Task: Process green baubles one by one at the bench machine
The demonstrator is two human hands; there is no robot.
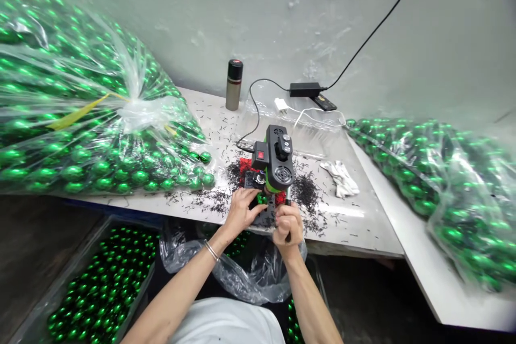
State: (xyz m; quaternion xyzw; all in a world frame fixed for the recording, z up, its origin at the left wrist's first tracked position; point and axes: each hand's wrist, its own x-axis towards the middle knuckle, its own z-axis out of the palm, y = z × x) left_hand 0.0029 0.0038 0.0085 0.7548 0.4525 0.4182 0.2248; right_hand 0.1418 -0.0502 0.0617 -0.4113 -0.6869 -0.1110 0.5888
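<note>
— What is the person doing at the white table (355,226)?

— They are sitting at its front edge, working at a small black and green machine with a red switch (274,164). It is standing near the edge, right in front of them.

— What is the left hand (242,209) doing?

— It is spreading its fingers partly open and pressing on the flat black base of the machine, on its left side. I am seeing a shiny little green ball (262,198) just beside the fingertips, under the machine's head. I cannot tell if the fingers are really touching the ball.

— And the right hand (287,227)?

— It is curling into a tight fist around something thin and dark at the right of the base. The fist is hiding it, so I cannot tell what it is.

— What else is lying around?

— Lots of tiny black bits (306,193) are lying all over the table around the machine. A big clear plastic bag full of shiny green balls (80,134) is sitting on the left, and another clear bag of green balls (443,177) is on the right. A brown bottle with a black cap (234,85) is standing at the back, near a black power brick (305,89). A crumpled white cloth (342,178) is lying to the right of the machine.
</note>
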